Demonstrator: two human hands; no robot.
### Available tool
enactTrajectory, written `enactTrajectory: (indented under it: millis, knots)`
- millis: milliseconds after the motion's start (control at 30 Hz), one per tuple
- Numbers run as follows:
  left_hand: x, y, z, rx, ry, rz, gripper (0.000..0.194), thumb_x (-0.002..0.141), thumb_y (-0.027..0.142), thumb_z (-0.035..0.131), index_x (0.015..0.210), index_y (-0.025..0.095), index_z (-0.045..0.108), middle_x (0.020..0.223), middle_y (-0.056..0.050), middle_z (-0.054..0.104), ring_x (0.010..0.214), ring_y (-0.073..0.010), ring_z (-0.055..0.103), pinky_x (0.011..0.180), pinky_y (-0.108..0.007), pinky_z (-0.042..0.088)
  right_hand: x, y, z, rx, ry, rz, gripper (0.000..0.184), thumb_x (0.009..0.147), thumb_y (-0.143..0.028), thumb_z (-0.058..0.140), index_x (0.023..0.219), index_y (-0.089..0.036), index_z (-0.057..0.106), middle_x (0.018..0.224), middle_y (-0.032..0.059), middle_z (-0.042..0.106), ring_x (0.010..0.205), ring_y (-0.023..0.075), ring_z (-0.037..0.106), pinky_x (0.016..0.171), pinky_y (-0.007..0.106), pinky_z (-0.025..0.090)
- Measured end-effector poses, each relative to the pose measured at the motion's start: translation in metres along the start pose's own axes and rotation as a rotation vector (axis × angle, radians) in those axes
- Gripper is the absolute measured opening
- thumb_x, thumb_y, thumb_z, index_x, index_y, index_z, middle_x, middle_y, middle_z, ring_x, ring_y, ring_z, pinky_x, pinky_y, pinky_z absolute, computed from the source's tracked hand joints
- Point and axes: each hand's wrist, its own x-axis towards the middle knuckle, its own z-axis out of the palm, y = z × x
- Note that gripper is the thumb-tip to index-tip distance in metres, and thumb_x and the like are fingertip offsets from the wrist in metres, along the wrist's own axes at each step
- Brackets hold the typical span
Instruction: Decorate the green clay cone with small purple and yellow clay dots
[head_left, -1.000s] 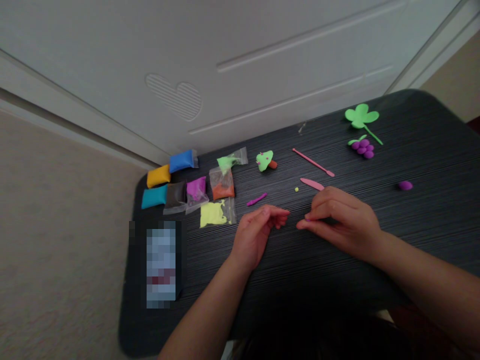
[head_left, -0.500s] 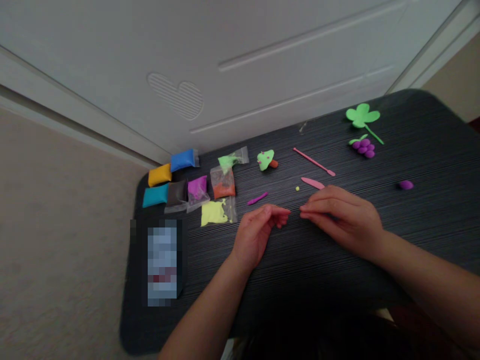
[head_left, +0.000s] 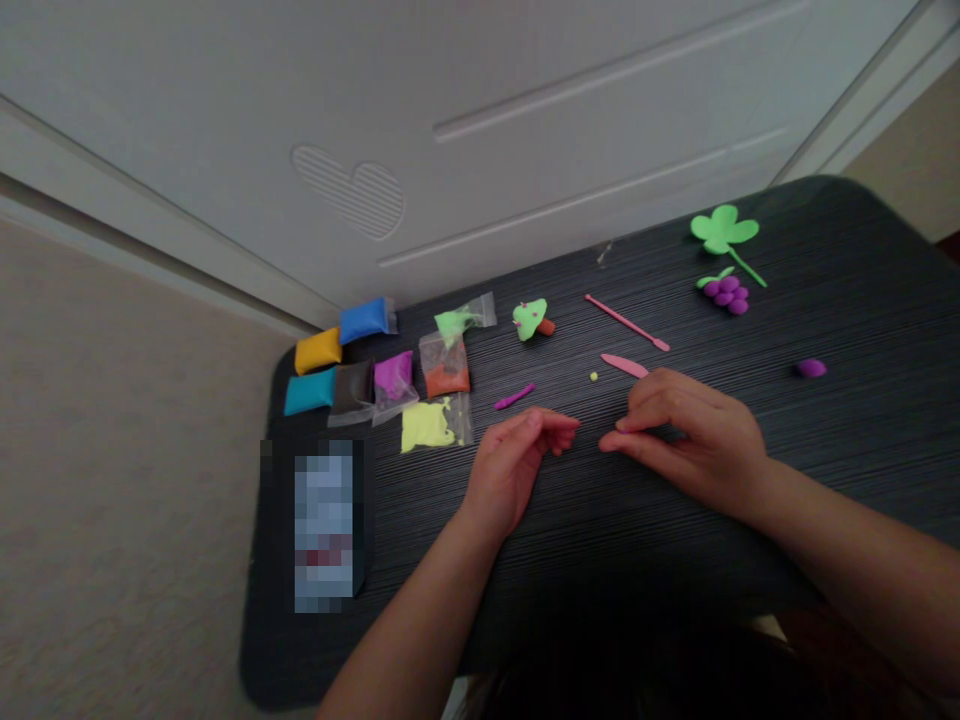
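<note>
My left hand (head_left: 510, 460) rests on its side on the dark table, index finger stretched out and the other fingers loosely bent, with nothing visible in it. Facing it, my right hand (head_left: 690, 430) pinches thumb and forefinger together; whatever is between the tips is too small to make out. Just beyond the right hand lies a pink clay knife (head_left: 624, 366), partly covered by its fingers. A tiny yellow clay ball (head_left: 593, 376) sits left of the knife. Above my left hand is a thin purple clay roll (head_left: 514, 397).
Several bags of coloured clay, including a yellow one (head_left: 426, 427), lie at the left near a blurred-out phone-like object (head_left: 324, 525). Farther back are a clay tree (head_left: 531, 319) and a pink stick tool (head_left: 626, 322). Right: a green clover (head_left: 724, 232), purple grapes (head_left: 726, 293), a purple lump (head_left: 811, 368).
My right hand's forefinger has drawn back along the thumb, so the thumb tip now sticks out past it. My left hand has stayed in place.
</note>
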Motion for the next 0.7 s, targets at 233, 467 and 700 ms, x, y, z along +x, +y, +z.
enactTrajectory:
  millis: [233,467,700]
  knots:
    - [0.0006,0.0008,0.0005,0.003,0.009,-0.009,0.027,0.082,0.028,0.046,0.079,0.015,0.070,0.074,-0.006,0.060,0.070,-0.0142,0.051,0.065,-0.027,0.036,-0.0021,0.0002,0.0002,0.013,-0.006,0.014,0.018,0.066,-0.020,0.071,0.072,-0.015,0.054,0.066,0.0006,0.057,0.067,0.0111,0.054,0.067,0.029,0.047]
    - [0.0006,-0.0003,-0.0009,-0.007,0.007,-0.012,0.026,0.081,0.027,0.047,0.080,0.015,0.070,0.074,-0.005,0.061,0.070,-0.0138,0.051,0.065,-0.027,0.037,-0.0022,0.0008,0.0024,0.001,-0.005,0.021,0.018,0.067,-0.016,0.069,0.072,-0.016,0.052,0.068,-0.0003,0.056,0.068,0.0105,0.053,0.067,0.028,0.046]
    - [-0.0001,-0.0002,-0.0001,-0.007,0.011,-0.008,0.025,0.081,0.025,0.047,0.081,0.014,0.069,0.075,-0.006,0.061,0.071,-0.0138,0.052,0.065,-0.026,0.037,-0.0022,0.0006,-0.0003,0.022,-0.067,0.004,0.014,0.072,-0.009,0.063,0.082,-0.016,0.058,0.078,0.0015,0.060,0.077,0.0109,0.056,0.074,0.029,0.047]
